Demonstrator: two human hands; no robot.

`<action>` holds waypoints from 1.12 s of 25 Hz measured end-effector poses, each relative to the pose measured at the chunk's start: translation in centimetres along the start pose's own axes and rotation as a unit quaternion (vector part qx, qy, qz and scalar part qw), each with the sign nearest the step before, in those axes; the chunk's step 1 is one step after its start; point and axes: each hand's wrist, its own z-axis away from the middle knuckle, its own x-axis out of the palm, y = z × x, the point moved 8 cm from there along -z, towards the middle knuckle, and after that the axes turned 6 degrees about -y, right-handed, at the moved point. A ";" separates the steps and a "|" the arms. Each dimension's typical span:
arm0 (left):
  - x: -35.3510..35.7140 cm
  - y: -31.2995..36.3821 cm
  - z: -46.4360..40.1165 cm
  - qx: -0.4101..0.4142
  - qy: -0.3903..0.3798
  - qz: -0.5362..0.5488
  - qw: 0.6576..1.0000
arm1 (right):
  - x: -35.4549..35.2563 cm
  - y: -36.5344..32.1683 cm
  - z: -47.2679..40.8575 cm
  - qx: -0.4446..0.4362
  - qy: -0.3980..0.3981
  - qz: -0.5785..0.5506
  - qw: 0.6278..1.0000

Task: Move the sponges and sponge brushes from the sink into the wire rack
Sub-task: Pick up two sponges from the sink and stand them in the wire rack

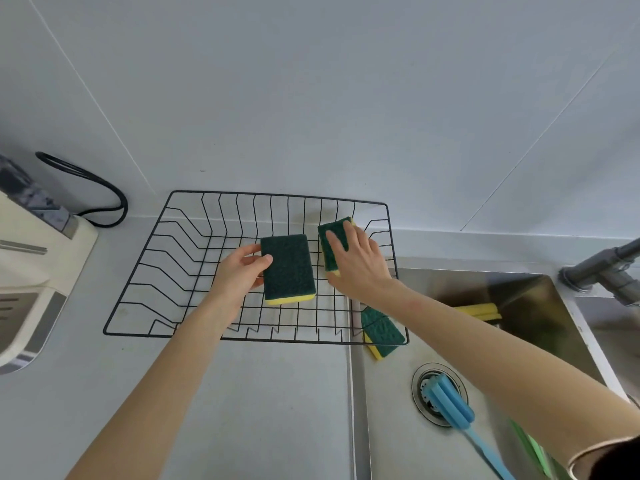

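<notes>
while over the wire rack (166, 244), each hand's fingers clamped on one sponge: left hand (239, 268), right hand (360, 265).

No readable text anywhere — the appliance (31, 271) at left is perhaps too blurred.

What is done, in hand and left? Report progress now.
Done: nothing released in the wire rack yet. In hand: left hand and right hand each hold a green sponge over it. Left in the sink: third green sponge, blue sponge brush, yellow item, green handle.
</notes>
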 end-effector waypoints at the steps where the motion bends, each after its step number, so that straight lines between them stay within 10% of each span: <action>1: 0.0 0.0 0.0 0.000 -0.001 0.000 1.000 | 0.8 -0.1 0.0 -0.014 -0.017 0.029 0.999; 28: 3.6 0.6 -7.8 0.008 0.002 -0.111 0.994 | 1.5 1.1 -2.0 -0.014 -0.019 0.028 0.999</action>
